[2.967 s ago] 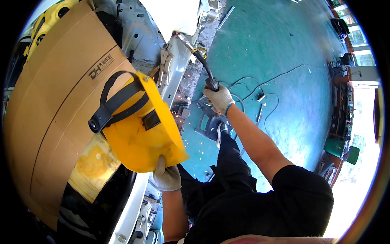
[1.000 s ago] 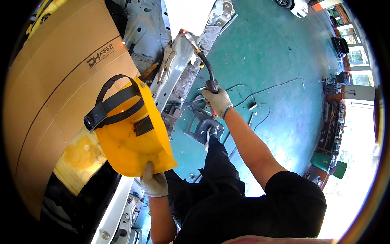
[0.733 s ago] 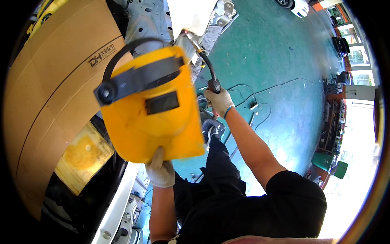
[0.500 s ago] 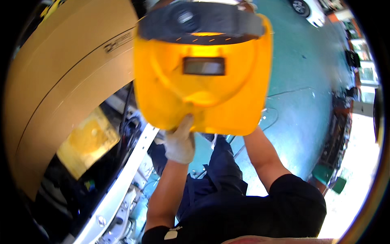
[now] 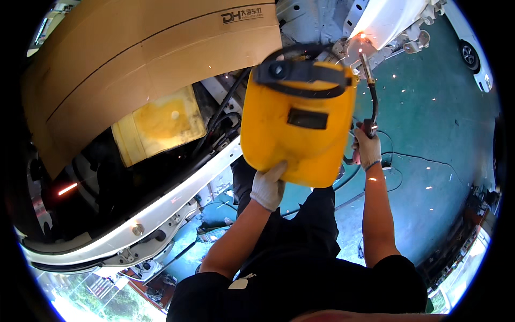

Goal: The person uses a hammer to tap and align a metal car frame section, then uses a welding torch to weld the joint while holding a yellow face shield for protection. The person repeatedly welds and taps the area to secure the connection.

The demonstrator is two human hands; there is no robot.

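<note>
My gloved left hand (image 5: 269, 188) grips the lower edge of a yellow welding mask (image 5: 300, 145), thumb on its inner side. The mask has a dark viewing window (image 5: 307, 119) and a black headband (image 5: 300, 75), and it is held up in front of me. In my gloved right hand (image 5: 367, 149) is a welding torch (image 5: 374, 102), its neck pointing up and away. Glowing sparks fly at the torch tip, beside a white car body panel (image 5: 390, 21). Part of that car's metalwork is hidden behind the mask.
A brown cardboard sheet (image 5: 134, 59) covers much of the open car front at the left. Below it lie a yellow stained block (image 5: 161, 126) and a white front crossbar (image 5: 177, 190). Cables (image 5: 418, 156) run over the green floor. A white car (image 5: 472, 48) stands far right.
The mask has shifted right and lower in the view, and its window looks darker. My right hand, hidden behind the mask before, now shows with the torch. Sparks have appeared at the panel.
</note>
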